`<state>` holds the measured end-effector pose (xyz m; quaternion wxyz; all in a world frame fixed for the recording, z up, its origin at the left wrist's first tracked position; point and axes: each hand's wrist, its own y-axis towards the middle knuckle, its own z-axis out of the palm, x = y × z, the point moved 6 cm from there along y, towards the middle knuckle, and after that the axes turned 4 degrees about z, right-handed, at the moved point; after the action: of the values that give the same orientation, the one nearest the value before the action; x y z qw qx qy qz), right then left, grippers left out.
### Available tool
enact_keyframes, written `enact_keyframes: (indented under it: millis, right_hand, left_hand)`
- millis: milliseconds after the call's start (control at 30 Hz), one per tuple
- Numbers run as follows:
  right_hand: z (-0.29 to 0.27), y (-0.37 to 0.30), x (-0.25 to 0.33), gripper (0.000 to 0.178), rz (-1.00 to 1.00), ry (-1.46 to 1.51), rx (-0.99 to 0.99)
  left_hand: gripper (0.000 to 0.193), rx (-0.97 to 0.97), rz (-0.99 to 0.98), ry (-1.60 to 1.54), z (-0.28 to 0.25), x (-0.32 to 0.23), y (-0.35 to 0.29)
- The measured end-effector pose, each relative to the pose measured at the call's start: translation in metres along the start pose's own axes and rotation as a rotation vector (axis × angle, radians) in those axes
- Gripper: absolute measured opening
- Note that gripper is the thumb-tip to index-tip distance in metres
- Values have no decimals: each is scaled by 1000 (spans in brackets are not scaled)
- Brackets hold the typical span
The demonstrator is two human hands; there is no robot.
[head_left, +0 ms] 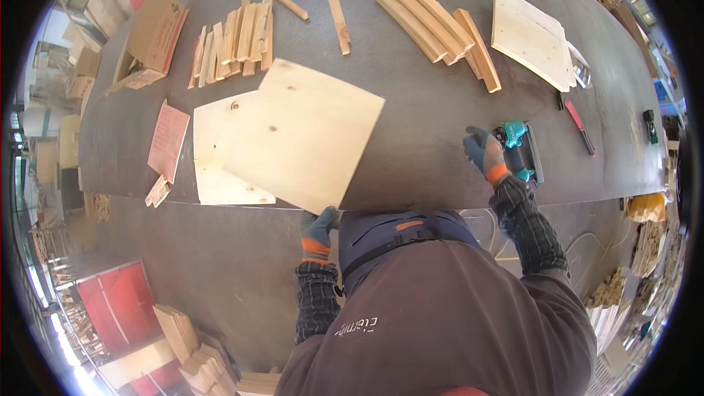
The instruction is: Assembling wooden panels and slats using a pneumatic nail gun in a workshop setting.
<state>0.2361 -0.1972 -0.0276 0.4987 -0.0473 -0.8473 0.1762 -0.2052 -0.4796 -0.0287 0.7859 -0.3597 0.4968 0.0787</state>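
Observation:
My left hand [319, 227], in a grey-blue and orange glove, grips the near corner of a pale wooden board [315, 128] at the table's front edge. This board lies tilted across another pale board [220, 169], covering part of it. My right hand [485, 154], gloved the same way, is over the table just left of a teal and black nail gun [522, 150]. Its fingers are loosely bent and slightly apart, with nothing seen between them. The nail gun lies on the table, close to that hand.
Several short wood strips [242, 37] lie at the far left, and longer strips [425, 22] toward the far right. A stack of boards [532, 37] is beyond them. A red-handled tool [579, 128] lies at right, a cardboard box [150, 40] and reddish board [168, 141] at left.

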Motion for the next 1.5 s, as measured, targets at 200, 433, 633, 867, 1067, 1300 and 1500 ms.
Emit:
enact_keyframes:
  millis: [200,433,633,867,1067,1300,1500]
  right_hand:
    - [-62,69,32,67,-112,-684,-473]
    - [-98,158,21,67,-11,-679,-496]
    - [-119,192,-30,46,128,-580,-539]
    - [-111,110,-15,28,309,337,-280]
    - [-99,9,-11,35,164,847,-96]
    - [-67,-65,-23,41,191,841,156]
    - [-63,-105,-82,37,323,638,79]
  left_hand:
    - [24,69,-196,44,68,31,10]
    - [30,154,-393,55,89,61,3]
    - [53,195,-437,7,115,68,9]
    - [58,303,-520,-62,113,61,32]
    - [47,353,-451,120,150,65,36]
    - [37,463,-407,-7,174,63,40]
    - [31,439,-198,-108,171,34,40]
